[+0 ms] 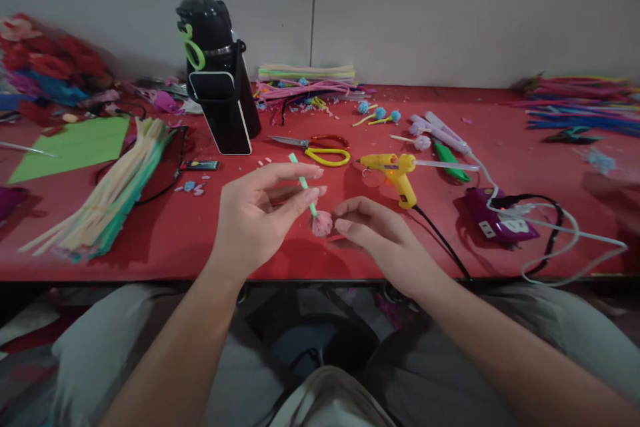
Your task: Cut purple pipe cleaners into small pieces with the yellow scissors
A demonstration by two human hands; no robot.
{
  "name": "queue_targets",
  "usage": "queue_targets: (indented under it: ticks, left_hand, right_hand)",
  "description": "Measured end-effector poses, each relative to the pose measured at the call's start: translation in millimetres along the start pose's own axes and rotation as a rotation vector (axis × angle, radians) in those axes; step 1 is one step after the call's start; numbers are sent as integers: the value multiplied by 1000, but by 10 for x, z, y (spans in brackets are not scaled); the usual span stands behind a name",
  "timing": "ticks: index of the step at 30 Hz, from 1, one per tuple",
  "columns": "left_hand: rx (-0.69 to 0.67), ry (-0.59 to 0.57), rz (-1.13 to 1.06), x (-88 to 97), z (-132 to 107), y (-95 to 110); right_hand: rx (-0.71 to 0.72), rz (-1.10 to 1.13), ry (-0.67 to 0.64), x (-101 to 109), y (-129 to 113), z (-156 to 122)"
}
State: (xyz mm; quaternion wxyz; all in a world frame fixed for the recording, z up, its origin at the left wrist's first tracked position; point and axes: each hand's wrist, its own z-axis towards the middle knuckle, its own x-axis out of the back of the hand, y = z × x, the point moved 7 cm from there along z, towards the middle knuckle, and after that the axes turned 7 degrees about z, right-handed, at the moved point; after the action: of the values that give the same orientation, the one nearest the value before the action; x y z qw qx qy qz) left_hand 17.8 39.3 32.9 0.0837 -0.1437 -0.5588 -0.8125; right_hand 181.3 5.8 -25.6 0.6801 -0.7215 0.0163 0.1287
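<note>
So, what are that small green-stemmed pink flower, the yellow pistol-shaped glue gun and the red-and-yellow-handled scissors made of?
Small pink flower: matte, seemingly fuzzy, perhaps chenille; blur leaves it open.
Yellow glue gun: smooth, uniform body colour, so probably moulded plastic.
Red-and-yellow-handled scissors: grey, faintly shiny blades suggest metal; smooth, bright handles look plastic-coated.

**One head-worn view, tipped forward and down**

The camera sits on the person's head and looks out over the legs (130,340), which fill the lower part of the frame. The forearms (175,353) rise from the lower left and lower right, bringing the left hand (255,213) and right hand (377,233) near the centre, close to the lens. Beyond, the red tabletop (180,227) crosses the middle band; the pale wall (450,13), farthest off, spans the top.
</note>
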Motion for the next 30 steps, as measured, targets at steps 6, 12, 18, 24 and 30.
queue_targets:
  ticks: [6,12,18,24,30]
  left_hand:
    - [-8,-31,30,-45,-22,64]
    - [-23,-53,17,-105,-44,52]
    - [-39,-76,22,-145,-62,39]
    - [-29,-81,52,-164,-60,11]
    - [-39,-77,78,-169,-62,-10]
  right_hand:
    - [-8,77,40,-44,26,-7]
    - [-5,14,72,-14,23,10]
    - [21,10,76,-2,59,42]
    - [73,1,44,-25,42,27]
    - [90,-44,26,-27,28,4]
